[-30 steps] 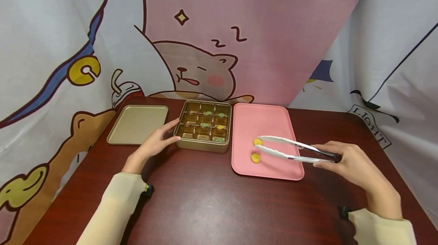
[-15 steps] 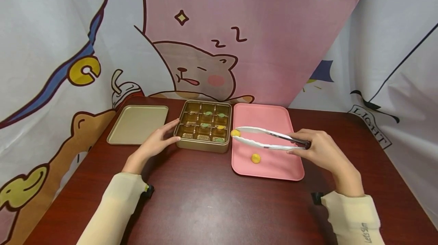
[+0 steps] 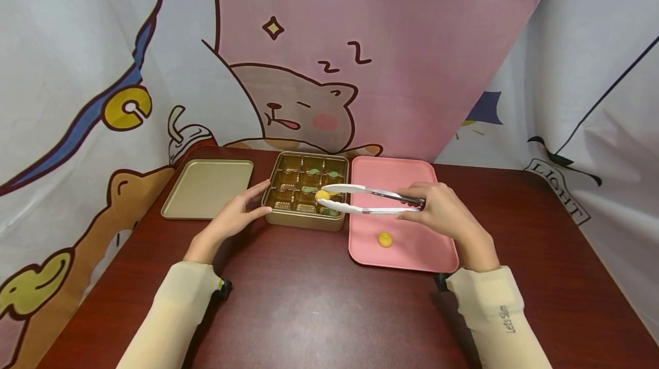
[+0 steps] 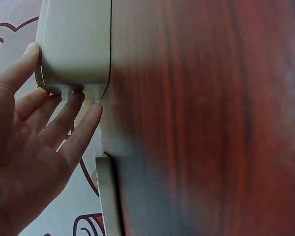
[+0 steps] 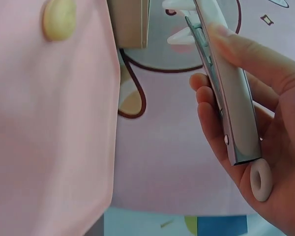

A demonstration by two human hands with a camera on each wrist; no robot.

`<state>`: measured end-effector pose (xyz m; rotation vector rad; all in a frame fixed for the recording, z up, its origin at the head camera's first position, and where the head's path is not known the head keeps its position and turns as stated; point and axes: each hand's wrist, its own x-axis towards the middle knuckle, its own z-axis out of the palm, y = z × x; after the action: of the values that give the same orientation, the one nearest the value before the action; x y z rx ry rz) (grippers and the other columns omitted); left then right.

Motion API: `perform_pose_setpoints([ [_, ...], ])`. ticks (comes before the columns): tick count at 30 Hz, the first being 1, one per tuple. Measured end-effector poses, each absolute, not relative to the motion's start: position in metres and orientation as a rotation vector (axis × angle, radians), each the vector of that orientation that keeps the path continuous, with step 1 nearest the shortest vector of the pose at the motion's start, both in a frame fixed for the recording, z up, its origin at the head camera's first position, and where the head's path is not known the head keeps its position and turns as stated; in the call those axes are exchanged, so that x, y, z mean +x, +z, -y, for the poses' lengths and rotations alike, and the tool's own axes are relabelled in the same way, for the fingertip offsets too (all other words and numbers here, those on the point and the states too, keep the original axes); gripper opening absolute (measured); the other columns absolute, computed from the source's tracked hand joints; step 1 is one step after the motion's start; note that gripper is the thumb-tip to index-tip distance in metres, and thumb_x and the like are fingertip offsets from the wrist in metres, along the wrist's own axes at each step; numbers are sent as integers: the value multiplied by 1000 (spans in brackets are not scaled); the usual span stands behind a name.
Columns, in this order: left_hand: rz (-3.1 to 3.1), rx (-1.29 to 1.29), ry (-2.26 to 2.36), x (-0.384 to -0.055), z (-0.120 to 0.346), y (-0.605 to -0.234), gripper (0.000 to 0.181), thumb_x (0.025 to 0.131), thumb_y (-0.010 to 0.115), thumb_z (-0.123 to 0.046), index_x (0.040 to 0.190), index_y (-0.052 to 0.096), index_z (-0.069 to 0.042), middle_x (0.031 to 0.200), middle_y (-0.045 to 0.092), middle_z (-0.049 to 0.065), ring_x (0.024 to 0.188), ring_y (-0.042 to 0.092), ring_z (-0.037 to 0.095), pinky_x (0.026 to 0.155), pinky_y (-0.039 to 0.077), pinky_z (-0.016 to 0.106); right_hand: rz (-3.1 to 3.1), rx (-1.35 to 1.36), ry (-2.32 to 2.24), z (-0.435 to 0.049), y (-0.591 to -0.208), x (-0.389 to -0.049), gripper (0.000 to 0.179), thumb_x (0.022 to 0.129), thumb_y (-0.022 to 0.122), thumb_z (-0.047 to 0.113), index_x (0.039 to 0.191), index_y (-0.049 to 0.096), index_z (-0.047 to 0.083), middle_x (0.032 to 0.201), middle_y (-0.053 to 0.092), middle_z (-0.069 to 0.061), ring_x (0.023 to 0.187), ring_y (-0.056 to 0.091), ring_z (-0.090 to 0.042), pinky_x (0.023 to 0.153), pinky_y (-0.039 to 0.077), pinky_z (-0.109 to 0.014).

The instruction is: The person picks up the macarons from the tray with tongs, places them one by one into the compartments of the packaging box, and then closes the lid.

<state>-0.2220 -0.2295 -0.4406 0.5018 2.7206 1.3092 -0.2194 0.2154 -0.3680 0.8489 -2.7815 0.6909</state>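
My right hand grips a pair of tongs with metal arms and white tips. Between those tips a small round yellow piece hangs over the gold tin. The tin has a divided insert, with green pieces in several compartments; the tongs partly cover another yellow one. My left hand rests its thumb and fingertips against the tin's left side, and in the left wrist view the fingers are extended at its corner. A second yellow piece lies on the pink tray.
Left of the tin lies a flat gold lid on the dark reddish wooden table. The pink tray stands close beside the tin's right side. A printed cartoon cloth hangs behind the table and along its sides.
My right hand has moved left with the tongs, carrying one yellow piece from the pink tray to above the tin. The left hand has stayed in place.
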Motion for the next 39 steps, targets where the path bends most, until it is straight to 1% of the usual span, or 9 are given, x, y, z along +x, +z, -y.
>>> perform_pose_setpoints([
  [11, -2719, 516, 1319, -222, 229, -441, 70, 97, 65, -19, 157, 30, -6, 164, 27, 16, 143, 39, 42, 115, 34, 59, 2778, 906, 747, -191, -373, -229, 44, 73, 89, 18, 113, 77, 9, 97, 77, -5, 79, 64, -15, 70, 51, -31],
  [16, -2719, 525, 1325, -223, 228, -441, 70, 97, 65, -19, 157, 31, -5, 164, 28, 17, 143, 41, 42, 115, 35, 58, 2801, 887, 747, -192, -372, -227, 46, 74, 89, 18, 117, 75, 10, 99, 77, -6, 82, 64, -15, 73, 52, -34],
  [21, -2714, 527, 1333, -222, 227, -441, 70, 97, 65, -18, 156, 31, -5, 164, 27, 17, 143, 40, 42, 115, 35, 58, 2802, 846, 738, -201, -369, -222, 47, 73, 89, 20, 118, 75, 14, 101, 77, -4, 84, 65, -15, 76, 53, -38],
  [24, -2718, 526, 1328, -222, 227, -441, 70, 97, 65, -18, 156, 31, -5, 164, 27, 18, 143, 40, 42, 115, 34, 58, 2797, 830, 726, -208, -367, -219, 48, 72, 90, 20, 118, 75, 14, 102, 77, -3, 85, 66, -15, 77, 53, -38],
  [34, -2722, 526, 1318, -222, 227, -441, 70, 97, 66, -19, 157, 31, -5, 164, 28, 17, 143, 40, 42, 115, 34, 59, 2826, 727, 724, -243, -366, -200, 50, 71, 91, 20, 118, 75, 13, 94, 73, 0, 77, 60, -15, 66, 48, -25],
  [39, -2710, 518, 1324, -223, 227, -441, 71, 97, 65, -19, 157, 30, -5, 164, 27, 17, 143, 39, 42, 114, 36, 59, 2803, 713, 668, -262, -367, -189, 49, 70, 91, 21, 116, 75, 14, 85, 67, 3, 71, 52, -9, 61, 43, -22],
])
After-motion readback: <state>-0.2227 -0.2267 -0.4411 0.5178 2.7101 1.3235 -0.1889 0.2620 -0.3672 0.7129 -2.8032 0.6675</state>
